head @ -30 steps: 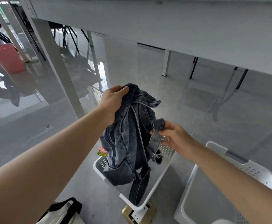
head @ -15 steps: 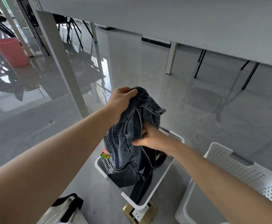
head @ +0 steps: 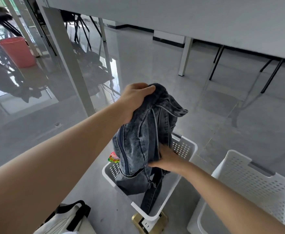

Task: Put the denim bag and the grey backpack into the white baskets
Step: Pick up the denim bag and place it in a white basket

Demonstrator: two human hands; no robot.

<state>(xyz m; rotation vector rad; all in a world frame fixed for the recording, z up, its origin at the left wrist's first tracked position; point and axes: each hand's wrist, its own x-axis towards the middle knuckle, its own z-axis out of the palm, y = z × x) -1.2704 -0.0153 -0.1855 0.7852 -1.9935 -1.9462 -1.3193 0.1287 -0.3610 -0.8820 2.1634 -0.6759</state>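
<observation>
**Denim bag, held over left-hand white basket**

The denim bag (head: 143, 146) is being gripped at its top by the left hand (head: 135, 100), fingers clamped on the bunched fabric. Its lower side is being pinched by the right hand (head: 168, 159), closed on the denim. Below both hands, the bag's base and dangling strap are being held inside the white basket (head: 185, 147). A second white basket (head: 250, 186) is being kept just right of the right forearm. A white tote (head: 67, 220) is lying beneath the left forearm.

Red bucket (head: 17, 51) far left — white tote (head: 65, 220) below.
</observation>
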